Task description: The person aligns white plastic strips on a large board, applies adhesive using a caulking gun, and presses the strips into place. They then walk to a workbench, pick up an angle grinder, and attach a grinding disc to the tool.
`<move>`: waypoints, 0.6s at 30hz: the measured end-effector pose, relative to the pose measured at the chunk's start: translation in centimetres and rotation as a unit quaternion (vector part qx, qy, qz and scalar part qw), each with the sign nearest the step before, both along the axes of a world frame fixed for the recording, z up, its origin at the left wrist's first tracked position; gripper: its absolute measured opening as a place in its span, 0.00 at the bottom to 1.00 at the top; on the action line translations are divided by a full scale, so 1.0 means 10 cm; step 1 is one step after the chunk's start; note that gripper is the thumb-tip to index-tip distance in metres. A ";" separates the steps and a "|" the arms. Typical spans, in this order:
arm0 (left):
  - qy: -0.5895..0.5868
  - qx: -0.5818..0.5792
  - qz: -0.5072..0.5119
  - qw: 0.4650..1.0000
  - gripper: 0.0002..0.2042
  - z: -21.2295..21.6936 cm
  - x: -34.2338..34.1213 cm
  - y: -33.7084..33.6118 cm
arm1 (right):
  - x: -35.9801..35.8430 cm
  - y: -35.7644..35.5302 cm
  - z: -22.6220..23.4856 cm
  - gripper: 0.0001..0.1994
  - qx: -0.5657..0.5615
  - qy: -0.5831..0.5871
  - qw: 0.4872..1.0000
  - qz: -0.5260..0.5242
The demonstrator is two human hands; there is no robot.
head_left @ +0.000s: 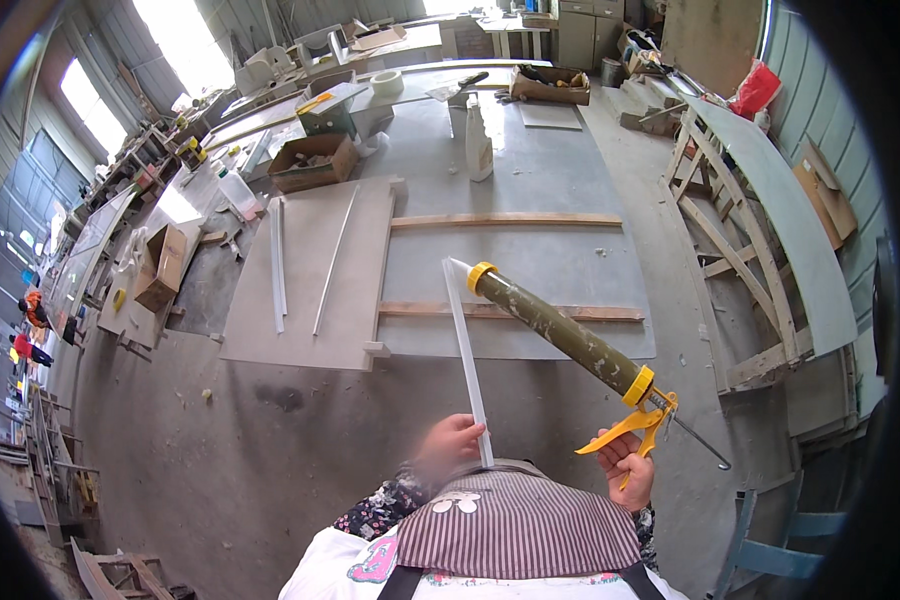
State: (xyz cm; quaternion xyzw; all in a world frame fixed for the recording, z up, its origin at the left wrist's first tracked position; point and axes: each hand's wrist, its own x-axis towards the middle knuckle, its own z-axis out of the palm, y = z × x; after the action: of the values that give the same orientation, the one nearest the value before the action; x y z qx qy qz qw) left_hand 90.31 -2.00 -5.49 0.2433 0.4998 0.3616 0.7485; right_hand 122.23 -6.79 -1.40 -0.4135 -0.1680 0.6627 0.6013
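Observation:
A long white plastic strip [467, 362] stands out from my body toward the table, and my left hand [452, 443] pinches it near its lower end. My right hand [627, 468] is wrapped round the yellow handle of a caulking gun [567, 337]. Its tube is olive green and smeared, with a yellow cap at each end. The gun slants up to the left, and its pale nozzle is at the far end of the strip; whether they touch I cannot tell. A bent metal rod sticks out behind the handle.
Ahead is a large grey table [550, 260] with two wooden battens [510, 220] across it. A pale board [305, 270] at its left carries more thin strips [337, 260]. Farther off are a spray bottle [478, 150] and a cardboard box [312, 163]. A wooden rack [735, 235] stands right.

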 end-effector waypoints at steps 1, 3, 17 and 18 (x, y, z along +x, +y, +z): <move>0.000 -0.002 0.002 1.000 0.15 -0.01 0.00 0.00 | 0.00 0.00 0.00 0.28 0.006 0.003 1.000 0.002; -0.008 -0.001 0.004 1.000 0.14 -0.05 0.01 -0.01 | -0.01 -0.01 -0.01 0.28 0.000 -0.001 1.000 0.001; -0.025 0.001 -0.008 1.000 0.17 0.03 0.03 -0.01 | -0.09 -0.02 0.08 0.29 0.059 0.014 0.997 0.047; -0.020 -0.001 -0.005 1.000 0.17 0.03 0.04 -0.01 | -0.11 -0.03 0.10 0.29 0.075 0.031 0.995 0.052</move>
State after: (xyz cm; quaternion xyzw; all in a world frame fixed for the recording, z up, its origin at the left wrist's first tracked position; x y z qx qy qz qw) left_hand 90.70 -2.06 -5.17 0.2377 0.4837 0.3620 0.7606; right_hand 121.14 -7.12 -0.43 -0.3371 -0.2203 0.6912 0.6001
